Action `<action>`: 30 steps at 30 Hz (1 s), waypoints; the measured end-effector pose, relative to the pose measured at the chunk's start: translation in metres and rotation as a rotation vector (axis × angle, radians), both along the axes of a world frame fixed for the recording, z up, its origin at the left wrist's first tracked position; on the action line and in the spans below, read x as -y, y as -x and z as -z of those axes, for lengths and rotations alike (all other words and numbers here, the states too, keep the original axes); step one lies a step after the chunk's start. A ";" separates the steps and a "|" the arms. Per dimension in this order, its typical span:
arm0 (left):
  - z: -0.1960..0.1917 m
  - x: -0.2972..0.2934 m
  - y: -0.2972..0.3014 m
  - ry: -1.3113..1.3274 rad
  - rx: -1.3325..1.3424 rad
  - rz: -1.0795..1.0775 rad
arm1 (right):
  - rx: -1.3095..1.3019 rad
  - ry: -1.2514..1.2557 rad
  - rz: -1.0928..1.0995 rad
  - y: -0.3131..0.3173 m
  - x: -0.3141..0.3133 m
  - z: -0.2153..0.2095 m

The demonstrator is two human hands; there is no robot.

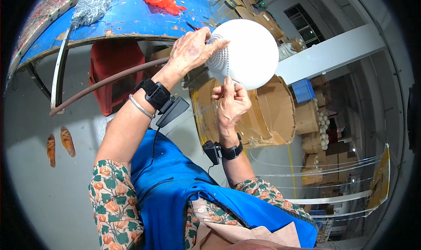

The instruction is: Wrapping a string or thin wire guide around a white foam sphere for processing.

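I have the white ball (pixel 256 52) at one o'clock in my head view. My left hand (pixel 192 50), half open, touches its nine-o'clock side, over rows of beads (pixel 216 64); whether it grips, I can't tell. My right hand (pixel 234 104), below at six-thirty, pinches the bead string (pixel 228 69) between finger and thumb.

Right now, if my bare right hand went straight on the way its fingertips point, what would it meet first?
Your bare right hand would most likely meet the smooth white ball, near its rows of small grey beads; depth is unclear, so it may be touching now.
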State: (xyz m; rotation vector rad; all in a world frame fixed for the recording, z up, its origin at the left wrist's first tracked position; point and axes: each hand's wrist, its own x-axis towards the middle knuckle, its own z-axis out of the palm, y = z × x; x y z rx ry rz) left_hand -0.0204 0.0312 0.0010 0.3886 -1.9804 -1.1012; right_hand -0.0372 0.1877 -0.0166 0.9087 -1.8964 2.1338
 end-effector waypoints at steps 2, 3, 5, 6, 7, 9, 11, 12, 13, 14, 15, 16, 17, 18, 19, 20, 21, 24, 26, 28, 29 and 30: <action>-0.001 -0.001 0.002 0.002 -0.009 0.018 | -0.010 0.001 0.014 0.001 0.002 0.001; 0.001 0.000 0.004 -0.003 0.006 0.050 | -0.009 0.002 0.013 0.002 0.002 0.002; 0.005 0.004 0.009 -0.007 0.021 0.080 | 0.011 0.009 0.004 0.004 0.003 0.005; 0.006 0.005 0.010 0.031 -0.012 0.100 | 0.012 0.010 0.003 0.003 0.003 0.004; 0.008 0.007 0.011 0.069 -0.045 0.120 | 0.008 0.007 0.011 0.002 0.004 0.003; 0.007 0.012 0.004 -0.059 -0.018 0.229 | 0.002 0.008 0.021 0.001 0.004 0.003; 0.004 0.010 0.000 -0.187 0.010 0.339 | 0.025 0.014 0.010 0.003 0.004 0.004; 0.003 0.008 -0.001 -0.046 0.029 0.241 | 0.024 0.014 0.009 0.002 0.004 0.003; 0.003 0.006 -0.002 0.095 0.048 0.143 | 0.034 0.013 -0.005 0.002 0.004 0.003; 0.002 0.008 -0.001 0.095 0.046 0.143 | 0.044 0.011 -0.019 0.001 0.003 0.002; 0.002 0.011 -0.001 0.022 0.079 0.181 | 0.045 0.010 -0.019 0.000 0.003 -0.001; 0.002 0.014 -0.002 -0.052 0.113 0.219 | 0.084 -0.023 -0.062 -0.003 0.001 -0.006; 0.003 0.016 -0.003 -0.053 0.113 0.219 | 0.124 -0.056 -0.104 -0.006 -0.001 -0.011; 0.002 0.018 -0.005 -0.066 0.099 0.241 | 0.124 -0.057 -0.102 -0.010 -0.002 -0.016; 0.001 0.020 -0.008 -0.079 0.086 0.262 | 0.085 -0.067 -0.097 -0.013 -0.003 -0.020; 0.000 0.019 -0.010 -0.063 0.054 0.209 | 0.047 -0.076 -0.093 -0.015 -0.004 -0.022; 0.000 0.020 -0.008 -0.063 0.053 0.215 | 0.045 -0.076 -0.087 -0.014 -0.005 -0.023; 0.002 0.021 -0.003 -0.089 0.057 0.234 | -0.042 -0.036 -0.085 -0.009 -0.005 -0.021; 0.006 0.019 0.000 0.004 -0.024 0.150 | -0.041 -0.020 -0.042 -0.005 -0.004 -0.013; 0.003 0.020 0.001 -0.045 0.055 0.188 | -0.037 -0.011 -0.033 0.000 -0.003 -0.006; 0.002 0.020 0.002 -0.093 0.133 0.224 | -0.033 -0.001 -0.026 0.002 -0.003 -0.004; 0.002 0.019 0.002 -0.093 0.133 0.222 | -0.032 0.000 -0.028 0.002 -0.003 -0.004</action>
